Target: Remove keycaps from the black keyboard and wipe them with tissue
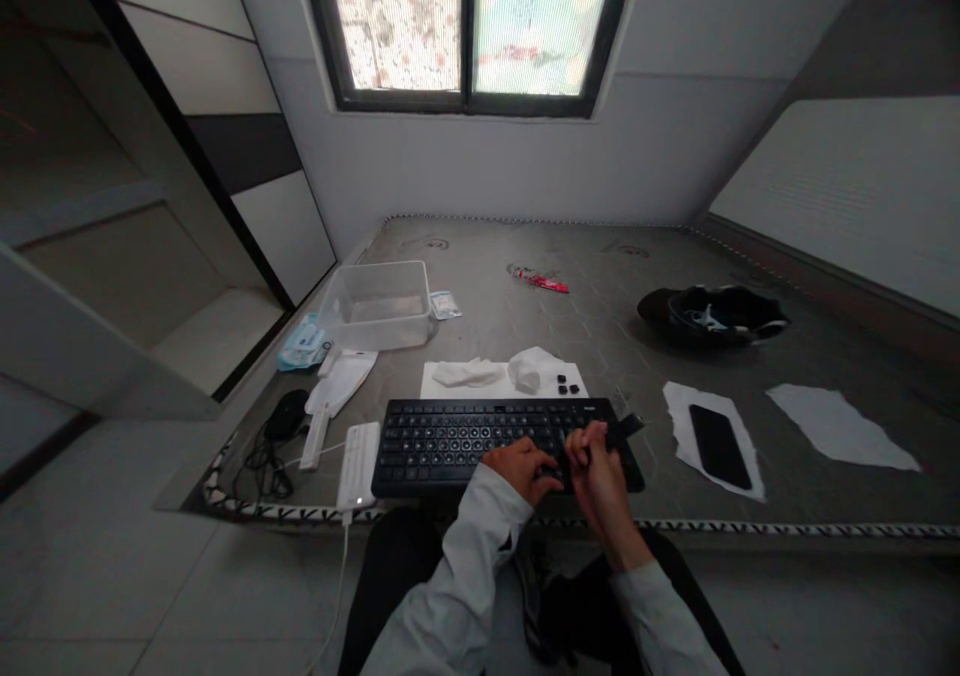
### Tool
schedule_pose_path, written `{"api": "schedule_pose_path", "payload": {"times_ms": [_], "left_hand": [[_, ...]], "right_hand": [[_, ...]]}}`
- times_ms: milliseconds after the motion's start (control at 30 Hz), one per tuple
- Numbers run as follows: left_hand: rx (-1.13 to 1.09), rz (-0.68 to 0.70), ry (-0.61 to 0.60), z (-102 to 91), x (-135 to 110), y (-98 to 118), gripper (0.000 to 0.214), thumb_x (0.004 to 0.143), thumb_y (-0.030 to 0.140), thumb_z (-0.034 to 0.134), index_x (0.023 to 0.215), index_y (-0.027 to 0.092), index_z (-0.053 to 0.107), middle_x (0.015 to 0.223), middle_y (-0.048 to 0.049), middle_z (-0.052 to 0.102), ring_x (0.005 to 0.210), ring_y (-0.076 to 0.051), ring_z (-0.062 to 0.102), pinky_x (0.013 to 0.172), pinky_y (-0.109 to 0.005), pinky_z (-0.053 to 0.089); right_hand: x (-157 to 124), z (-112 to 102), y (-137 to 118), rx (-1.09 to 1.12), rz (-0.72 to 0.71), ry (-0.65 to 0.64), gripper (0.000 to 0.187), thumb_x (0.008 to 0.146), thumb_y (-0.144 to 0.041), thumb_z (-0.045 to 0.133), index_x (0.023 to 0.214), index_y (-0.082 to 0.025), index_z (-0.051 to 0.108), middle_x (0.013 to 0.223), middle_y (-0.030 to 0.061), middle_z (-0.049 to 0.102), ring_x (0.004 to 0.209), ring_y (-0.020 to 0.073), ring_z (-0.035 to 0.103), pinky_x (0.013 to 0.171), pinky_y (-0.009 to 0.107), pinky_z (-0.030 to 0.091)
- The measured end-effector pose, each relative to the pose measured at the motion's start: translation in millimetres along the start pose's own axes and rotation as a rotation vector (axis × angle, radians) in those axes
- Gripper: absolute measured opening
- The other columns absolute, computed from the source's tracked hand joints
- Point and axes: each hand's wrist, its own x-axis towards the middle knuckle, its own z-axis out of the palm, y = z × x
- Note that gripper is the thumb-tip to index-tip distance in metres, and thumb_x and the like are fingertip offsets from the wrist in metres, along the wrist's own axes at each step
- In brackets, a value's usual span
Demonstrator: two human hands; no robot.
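Note:
A black keyboard [450, 441] lies at the near edge of a grey mattress [600, 326]. My left hand [523, 468] rests on its lower right keys, fingers curled down onto them. My right hand [598, 471] is beside it, closed on a small black tool [622, 430] whose end sticks out toward the keyboard's right end. Behind the keyboard a white sheet [495, 381] carries crumpled tissues [529, 368] and three loose black keycaps [568, 386].
A clear plastic tub [379, 306] stands at back left. A white power bank [358, 464], a black mouse [286, 414] and cables lie left of the keyboard. A black phone [718, 444] on white paper lies right. A black helmet [712, 314] sits further back.

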Motion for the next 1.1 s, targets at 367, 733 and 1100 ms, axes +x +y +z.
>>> {"api": "schedule_pose_path", "payload": {"times_ms": [367, 733, 1100], "left_hand": [[0.021, 0.000, -0.047, -7.3, -1, 4, 0.024, 0.081, 0.046, 0.066, 0.101, 0.035, 0.070, 0.096, 0.0038, 0.068, 0.084, -0.017, 0.067, 0.071, -0.026, 0.051], [0.042, 0.009, 0.000, -10.3, -5, 9, 0.020, 0.086, 0.030, 0.054, 0.098, 0.034, 0.069, 0.099, 0.0032, 0.067, 0.081, -0.018, 0.067, 0.070, -0.030, 0.053], [0.081, 0.018, -0.007, -6.4, -4, 5, 0.020, 0.088, 0.033, 0.052, 0.099, 0.032, 0.068, 0.099, 0.0013, 0.065, 0.080, -0.018, 0.066, 0.067, -0.028, 0.052]], "right_hand": [[-3, -2, 4, 0.024, -0.033, 0.010, 0.047, 0.086, -0.056, 0.058, 0.061, -0.020, 0.041, 0.052, -0.0073, 0.029, 0.048, 0.0087, 0.029, 0.048, 0.025, 0.025], [-1, -4, 5, -0.027, -0.009, -0.040, 0.048, 0.086, -0.056, 0.058, 0.060, -0.020, 0.042, 0.051, -0.0069, 0.030, 0.048, 0.0081, 0.029, 0.047, 0.024, 0.025], [1, -1, 17, -0.153, -0.021, -0.050, 0.050, 0.082, -0.059, 0.061, 0.059, -0.021, 0.037, 0.051, -0.0071, 0.031, 0.047, 0.0081, 0.031, 0.046, 0.024, 0.028]]}}
